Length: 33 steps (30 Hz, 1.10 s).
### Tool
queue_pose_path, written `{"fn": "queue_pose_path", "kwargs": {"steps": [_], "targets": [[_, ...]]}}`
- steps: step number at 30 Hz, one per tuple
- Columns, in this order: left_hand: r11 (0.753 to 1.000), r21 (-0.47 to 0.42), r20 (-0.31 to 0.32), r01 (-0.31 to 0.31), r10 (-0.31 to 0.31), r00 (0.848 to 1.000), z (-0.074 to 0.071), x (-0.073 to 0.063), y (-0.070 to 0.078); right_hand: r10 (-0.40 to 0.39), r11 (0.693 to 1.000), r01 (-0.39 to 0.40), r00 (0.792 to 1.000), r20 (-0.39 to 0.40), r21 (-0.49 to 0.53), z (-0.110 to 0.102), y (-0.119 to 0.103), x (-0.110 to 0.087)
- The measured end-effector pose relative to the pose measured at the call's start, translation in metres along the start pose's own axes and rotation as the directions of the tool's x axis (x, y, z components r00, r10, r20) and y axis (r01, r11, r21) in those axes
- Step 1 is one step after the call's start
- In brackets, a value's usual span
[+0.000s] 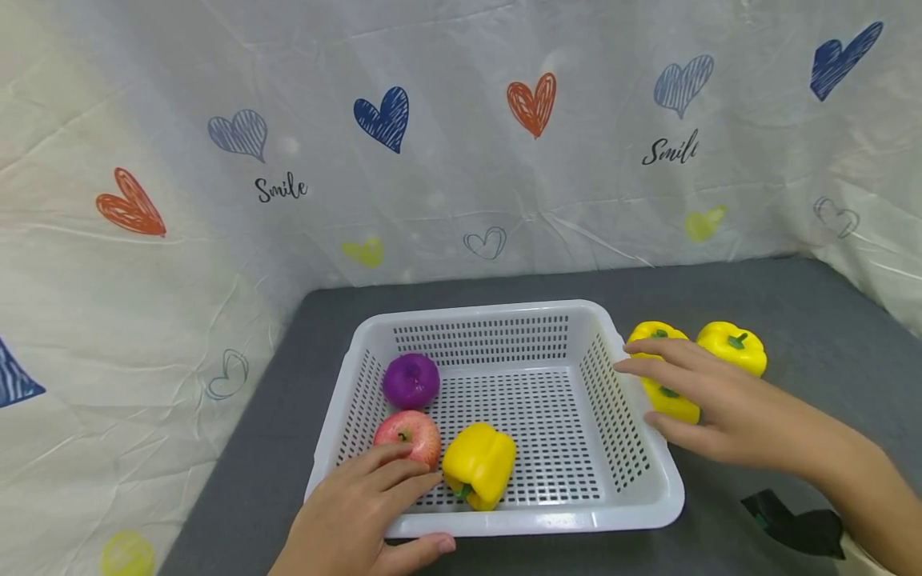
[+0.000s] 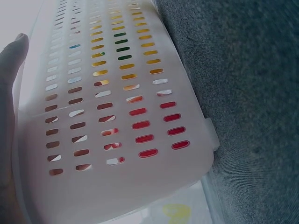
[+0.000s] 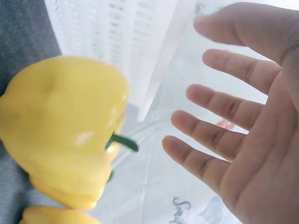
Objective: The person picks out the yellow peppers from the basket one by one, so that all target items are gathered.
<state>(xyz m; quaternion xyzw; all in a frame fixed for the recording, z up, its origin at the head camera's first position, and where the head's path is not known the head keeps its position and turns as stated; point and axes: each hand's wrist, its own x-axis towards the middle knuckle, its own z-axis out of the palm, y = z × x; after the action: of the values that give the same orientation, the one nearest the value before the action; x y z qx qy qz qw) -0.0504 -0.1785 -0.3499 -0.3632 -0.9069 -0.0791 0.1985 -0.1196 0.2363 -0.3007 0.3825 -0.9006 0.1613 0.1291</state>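
Note:
A white plastic basket point(image 1: 504, 524) with slotted walls holds a round purple vegetable point(image 1: 410, 381), a red apple point(image 1: 421, 432) and a yellow bell pepper point(image 1: 481, 464). My left hand point(image 1: 360, 512) grips its near left rim, fingers inside beside the apple and thumb on the near side. Through the slots point(image 2: 140, 125) of the basket wall, the left wrist view shows red and yellow. Fingers spread and holding nothing, my right hand point(image 1: 727, 400) hovers by the right rim. Close to it are yellow bell peppers point(image 1: 733, 346), one partly behind the fingers; the right wrist view shows a pepper point(image 3: 65, 126) apart from the fingertips.
The basket and peppers rest on a dark grey table point(image 1: 814, 320). A white cloth point(image 1: 461, 176) printed with hearts hangs behind and on the left. Near my right forearm lies a black strip point(image 1: 795, 524).

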Motion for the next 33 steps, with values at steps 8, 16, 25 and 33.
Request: {"fn": "queue_pose_path", "kwargs": {"steps": [8,16,25,33], "targets": [[1.000,0.001,0.003,0.000,0.000,1.000,0.000,0.000,0.000,-0.048,0.999,0.050,0.995,0.089,-0.016,-0.008,-0.015,0.022],[1.000,0.002,0.029,0.012,-0.013,0.999,-0.001,0.001,0.001,-0.147,0.989,0.146,0.983,0.110,0.019,-0.013,-0.031,0.048],[1.000,0.008,0.030,0.011,-0.011,0.999,-0.001,0.001,0.000,-0.190,0.982,0.187,0.960,0.207,0.034,-0.005,-0.052,0.075],[1.000,0.003,0.031,0.015,-0.015,0.999,-0.001,0.001,-0.001,-0.266,0.961,0.276,0.928,0.260,-0.001,0.011,-0.062,0.091]]}}
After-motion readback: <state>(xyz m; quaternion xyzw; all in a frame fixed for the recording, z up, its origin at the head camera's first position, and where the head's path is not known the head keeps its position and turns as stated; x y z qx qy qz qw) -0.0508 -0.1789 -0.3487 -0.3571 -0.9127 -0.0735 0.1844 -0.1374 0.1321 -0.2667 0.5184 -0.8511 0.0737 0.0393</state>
